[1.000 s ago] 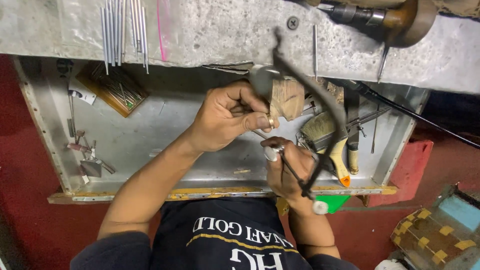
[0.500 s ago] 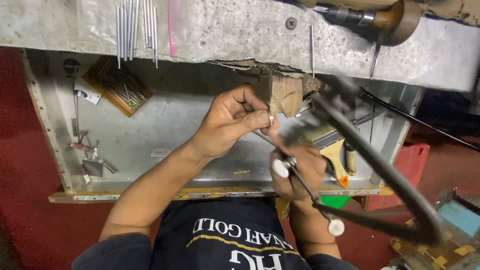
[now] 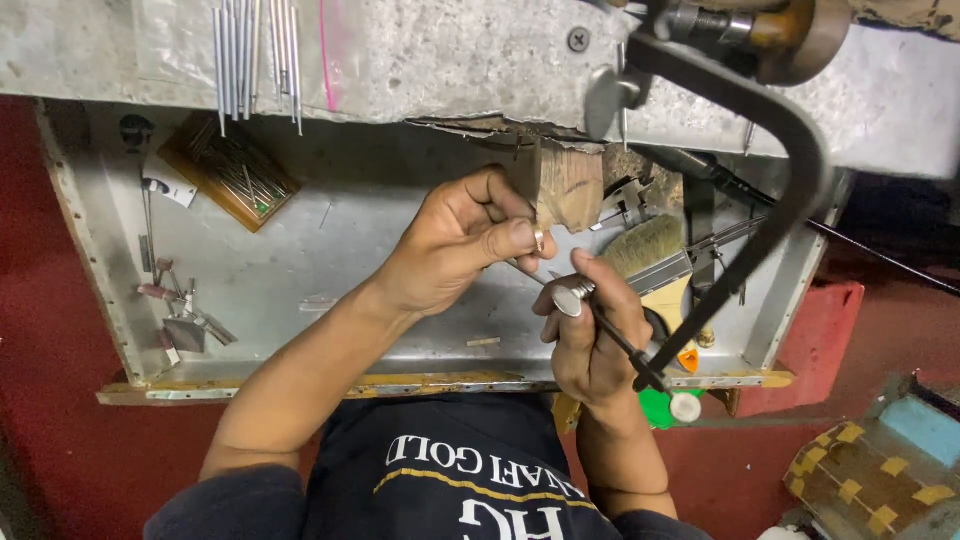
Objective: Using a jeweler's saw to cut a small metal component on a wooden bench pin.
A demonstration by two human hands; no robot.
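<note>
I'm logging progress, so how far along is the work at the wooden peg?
Done: nothing I can confirm. In hand: the left hand pinches a small metal piece by the wooden peg; the right hand grips the saw frame beside it. Left: cannot tell, the piece is too small to show any cut.

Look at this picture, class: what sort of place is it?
Probably a jeweller's workbench: a worn wooden bench peg juts over a grey metal catch tray, a black metal saw frame is in hand, and thin steel rods lie on the benchtop.
</note>
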